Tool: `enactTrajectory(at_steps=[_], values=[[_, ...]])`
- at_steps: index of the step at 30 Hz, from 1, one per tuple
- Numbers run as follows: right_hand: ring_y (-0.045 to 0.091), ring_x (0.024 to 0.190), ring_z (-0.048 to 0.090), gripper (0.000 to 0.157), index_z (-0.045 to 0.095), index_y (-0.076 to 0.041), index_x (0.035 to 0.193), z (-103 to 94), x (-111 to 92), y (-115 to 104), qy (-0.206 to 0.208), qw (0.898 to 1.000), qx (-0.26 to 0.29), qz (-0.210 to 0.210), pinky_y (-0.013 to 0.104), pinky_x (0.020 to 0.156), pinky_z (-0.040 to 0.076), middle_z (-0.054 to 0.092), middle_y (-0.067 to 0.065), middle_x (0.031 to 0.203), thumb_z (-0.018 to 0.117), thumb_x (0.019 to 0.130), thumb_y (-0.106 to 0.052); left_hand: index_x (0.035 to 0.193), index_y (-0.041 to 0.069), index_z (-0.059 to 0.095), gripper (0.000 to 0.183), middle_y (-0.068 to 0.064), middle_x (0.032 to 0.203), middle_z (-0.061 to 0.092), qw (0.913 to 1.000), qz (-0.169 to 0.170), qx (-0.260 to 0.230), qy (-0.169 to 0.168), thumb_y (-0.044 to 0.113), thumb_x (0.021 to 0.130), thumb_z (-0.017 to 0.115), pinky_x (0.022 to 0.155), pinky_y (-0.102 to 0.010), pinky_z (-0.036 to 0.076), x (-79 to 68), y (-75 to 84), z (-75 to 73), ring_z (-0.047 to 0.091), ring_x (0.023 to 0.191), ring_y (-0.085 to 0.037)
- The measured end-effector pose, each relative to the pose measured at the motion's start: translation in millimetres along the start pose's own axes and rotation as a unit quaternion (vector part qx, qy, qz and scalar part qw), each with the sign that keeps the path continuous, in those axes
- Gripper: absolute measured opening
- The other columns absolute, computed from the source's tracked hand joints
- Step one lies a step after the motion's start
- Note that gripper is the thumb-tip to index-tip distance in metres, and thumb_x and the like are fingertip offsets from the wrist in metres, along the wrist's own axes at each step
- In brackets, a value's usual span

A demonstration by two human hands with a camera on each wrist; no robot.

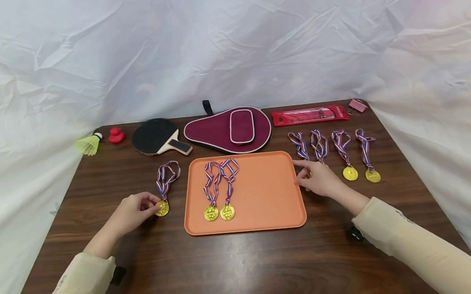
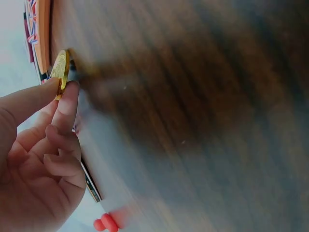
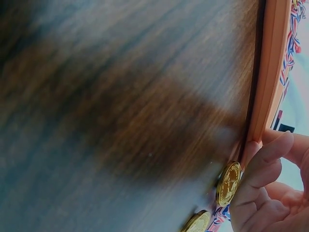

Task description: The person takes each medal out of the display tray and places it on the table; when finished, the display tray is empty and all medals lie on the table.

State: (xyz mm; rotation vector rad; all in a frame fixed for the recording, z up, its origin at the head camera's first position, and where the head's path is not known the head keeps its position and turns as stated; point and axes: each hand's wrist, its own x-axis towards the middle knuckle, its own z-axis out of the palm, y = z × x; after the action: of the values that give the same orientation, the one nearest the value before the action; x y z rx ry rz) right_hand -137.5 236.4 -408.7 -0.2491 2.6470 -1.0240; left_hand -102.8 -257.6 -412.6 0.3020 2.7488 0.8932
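Note:
My left hand (image 1: 131, 213) pinches the gold disc of a medal (image 1: 162, 208) between thumb and fingers, left of the orange tray (image 1: 264, 199). The left wrist view shows this disc (image 2: 62, 72) tilted on edge at the fingertips. Its striped ribbon (image 1: 165, 179) lies bunched on the table. Two ribboned medals, a left one (image 1: 211, 213) and a right one (image 1: 227, 212), lie side by side in the tray's left half. My right hand (image 1: 321, 177) touches the tray's right rim with its fingertips; beside it in the right wrist view is a medal (image 3: 228, 184), partly hidden from the head view.
Several medals with striped ribbons, one medal (image 1: 350, 173) among them, lie right of the tray. Along the back are a shuttlecock (image 1: 89, 144), red rubber duck (image 1: 116, 135), table tennis bat (image 1: 155, 136), maroon bat case (image 1: 214, 129), red packet (image 1: 310, 115) and small pink item (image 1: 358, 105).

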Motion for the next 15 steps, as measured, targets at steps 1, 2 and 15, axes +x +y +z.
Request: enactTrajectory(at_steps=[1, 2, 15], values=[[0.017, 0.055, 0.057, 0.057, 0.041, -0.007, 0.134, 0.2, 0.2, 0.2, 0.0, 1.0, 0.001, 0.0, 0.032, 0.05, 0.043, 0.064, 0.003, 0.076, 0.065, 0.082, -0.013, 0.09, 0.009, 0.064, 0.012, 0.001, 0.068, 0.059, 1.0, 0.001, 0.003, 0.004, 0.018, 0.081, 0.067, 0.052, -0.025, 0.039, -0.6, -0.1, 0.8, 0.05, 0.057, -0.011], [0.017, 0.055, 0.057, 0.057, 0.041, -0.007, 0.134, 0.3, 0.4, 0.3, 0.0, 1.0, 0.001, 0.001, 0.032, 0.05, 0.043, 0.064, 0.003, 0.076, 0.065, 0.082, -0.014, 0.089, 0.009, 0.064, 0.012, 0.002, 0.067, 0.059, 1.0, 0.002, 0.005, 0.008, 0.017, 0.081, 0.067, 0.052, -0.025, 0.039, -1.0, -0.2, 1.5, 0.05, 0.057, -0.011], [0.016, 0.054, 0.055, 0.058, 0.04, -0.009, 0.135, -0.3, 0.5, 0.5, -0.004, 1.0, 0.0, 0.01, 0.033, 0.05, 0.042, 0.063, 0.003, 0.076, 0.065, 0.082, -0.014, 0.09, 0.01, 0.064, 0.02, 0.001, 0.068, 0.056, 0.9975, -0.025, 0.039, 0.053, 0.024, 0.078, 0.07, 0.053, -0.03, 0.039, -2.6, 4.8, -2.7, 0.049, 0.06, -0.015]])
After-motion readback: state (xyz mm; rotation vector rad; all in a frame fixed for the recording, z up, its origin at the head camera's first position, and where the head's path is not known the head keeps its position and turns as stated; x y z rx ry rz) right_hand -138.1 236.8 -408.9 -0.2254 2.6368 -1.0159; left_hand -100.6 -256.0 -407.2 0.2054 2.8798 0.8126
